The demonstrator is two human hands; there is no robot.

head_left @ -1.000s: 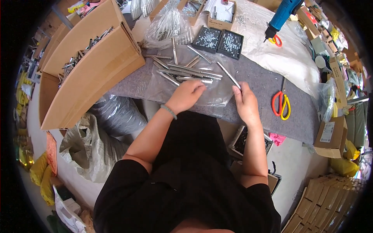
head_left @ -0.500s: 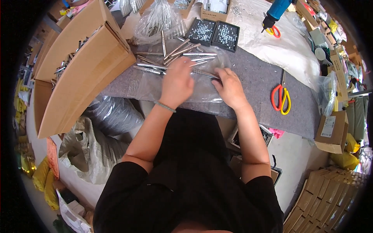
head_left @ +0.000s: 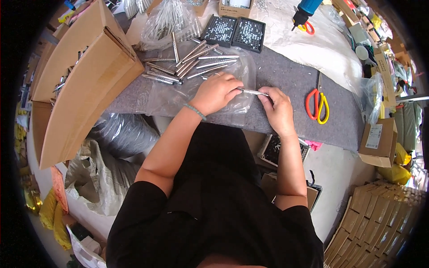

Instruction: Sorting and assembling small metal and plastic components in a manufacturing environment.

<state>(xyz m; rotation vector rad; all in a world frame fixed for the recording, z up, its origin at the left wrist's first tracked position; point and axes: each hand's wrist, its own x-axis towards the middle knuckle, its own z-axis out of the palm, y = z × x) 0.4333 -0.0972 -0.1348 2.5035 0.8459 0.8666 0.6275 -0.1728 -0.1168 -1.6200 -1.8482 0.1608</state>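
Clerk: State of the grip?

Inspector: Narrow on both sides. The left hand (head_left: 217,94) closes thumb and forefinger at one end of a slim metal rod (head_left: 251,91); the right hand (head_left: 279,107) pinches the other end. The rod spans the gap between them, its middle bare. Pressure cannot be told.

Clerk: Handling advice?

Inspector: Fingertips are best kept at the ends, leaving the patterned middle open to view. A light, even pinch should suffice; polished metal may slip or roll if one side lets go early. Both wrists should stay level so the rod is not twisted.

Clerk: Materials, working outward?

Inspector: Beneath the grip, a thin, wrinkled clear plastic sheet (head_left: 241,103). Just beyond the left hand, a loose pile of rods (head_left: 187,64), straight, shiny, ridged or perforated in part, crossing at several angles. Under these, a grey table covering (head_left: 290,73), felt-like and matte. To the right of the grip, scissors (head_left: 319,92) with smooth red and yellow loop handles.

Clerk: Farther off?

Inspector: Ahead of the grip, a black tray (head_left: 246,48), rectangular, dotted with small bright pieces. Well left, a tall cardboard box (head_left: 89,102), its walls plain brown. Ahead and right, a blue power tool (head_left: 308,6), partly out of view.
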